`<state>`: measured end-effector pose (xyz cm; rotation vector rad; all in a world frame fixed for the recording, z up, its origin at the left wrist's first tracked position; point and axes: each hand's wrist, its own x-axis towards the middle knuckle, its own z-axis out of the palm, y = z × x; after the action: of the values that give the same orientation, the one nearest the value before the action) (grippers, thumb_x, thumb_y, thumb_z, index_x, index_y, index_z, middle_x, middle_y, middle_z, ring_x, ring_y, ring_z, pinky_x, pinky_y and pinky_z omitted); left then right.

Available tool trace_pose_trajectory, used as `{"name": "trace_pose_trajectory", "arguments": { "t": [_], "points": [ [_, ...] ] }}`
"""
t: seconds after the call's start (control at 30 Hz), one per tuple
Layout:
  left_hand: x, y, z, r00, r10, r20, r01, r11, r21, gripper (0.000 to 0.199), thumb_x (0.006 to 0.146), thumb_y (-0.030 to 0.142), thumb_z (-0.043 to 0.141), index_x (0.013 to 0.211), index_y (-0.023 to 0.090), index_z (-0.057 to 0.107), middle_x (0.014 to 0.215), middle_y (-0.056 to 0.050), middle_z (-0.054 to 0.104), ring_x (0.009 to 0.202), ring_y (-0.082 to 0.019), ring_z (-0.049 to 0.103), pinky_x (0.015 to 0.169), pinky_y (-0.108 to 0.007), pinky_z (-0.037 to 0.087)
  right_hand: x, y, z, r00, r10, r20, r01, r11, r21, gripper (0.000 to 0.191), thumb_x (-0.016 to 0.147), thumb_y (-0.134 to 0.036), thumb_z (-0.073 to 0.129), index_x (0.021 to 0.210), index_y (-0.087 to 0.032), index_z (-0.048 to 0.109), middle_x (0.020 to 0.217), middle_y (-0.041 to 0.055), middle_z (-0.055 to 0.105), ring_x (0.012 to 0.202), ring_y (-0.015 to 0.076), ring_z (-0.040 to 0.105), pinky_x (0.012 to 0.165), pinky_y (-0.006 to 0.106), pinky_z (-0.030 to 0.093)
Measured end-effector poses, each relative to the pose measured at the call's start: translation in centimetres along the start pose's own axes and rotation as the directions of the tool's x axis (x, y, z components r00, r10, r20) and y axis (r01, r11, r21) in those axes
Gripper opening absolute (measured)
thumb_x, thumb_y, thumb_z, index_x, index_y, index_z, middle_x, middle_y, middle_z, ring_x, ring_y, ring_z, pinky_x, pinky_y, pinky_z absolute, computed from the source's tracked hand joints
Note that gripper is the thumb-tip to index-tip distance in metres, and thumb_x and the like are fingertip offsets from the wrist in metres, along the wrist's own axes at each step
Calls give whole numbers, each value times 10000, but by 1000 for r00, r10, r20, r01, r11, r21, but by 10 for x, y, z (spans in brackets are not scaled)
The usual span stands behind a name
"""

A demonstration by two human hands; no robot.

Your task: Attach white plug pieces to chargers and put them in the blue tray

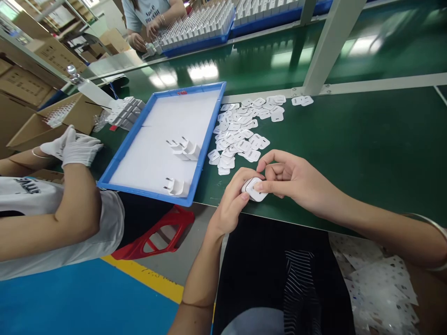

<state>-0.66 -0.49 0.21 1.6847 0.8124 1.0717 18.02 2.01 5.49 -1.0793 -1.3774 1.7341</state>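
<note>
Holding a white adapter in the left grip at the surface's near edge; resting the right grip's thumb on its face, not showing whether clasping. Finding few adapters in the tray; apparently leaving many loose plates unused.

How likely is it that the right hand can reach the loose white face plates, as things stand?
Probably yes: the loose white face plates lie just beyond the right hand, with nothing visible between, though it is touching the white charger.
</note>
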Motion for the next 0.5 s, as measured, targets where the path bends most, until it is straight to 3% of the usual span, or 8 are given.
{"name": "trace_pose_trajectory", "arguments": {
  "t": [0.23, 0.5],
  "points": [
    [0, 1, 2, 999, -8, -39, 10, 999, 44, 394, 985, 502, 387, 1113, 193, 596, 1031, -83, 560, 915, -220, 512, 829, -356, 448, -2, 3, 3, 1000, -8, -14, 8, 1000, 21, 319, 759, -294, 840, 886, -204, 561, 564, -90, 446, 534, 90, 426, 543, 254, 338],
    [2, 0, 2, 996, 83, -39, -79, 992, 94, 369, 994, 480, 405, 1077, 184, 608, 982, -78, 569, 879, -204, 514, 785, -336, 443, -6, 8, 8, 999, -12, -35, 14, 998, 54, 308, 775, -265, 830, 879, -210, 545, 597, -91, 437, 558, 85, 427, 573, 254, 365]
  ]
}}
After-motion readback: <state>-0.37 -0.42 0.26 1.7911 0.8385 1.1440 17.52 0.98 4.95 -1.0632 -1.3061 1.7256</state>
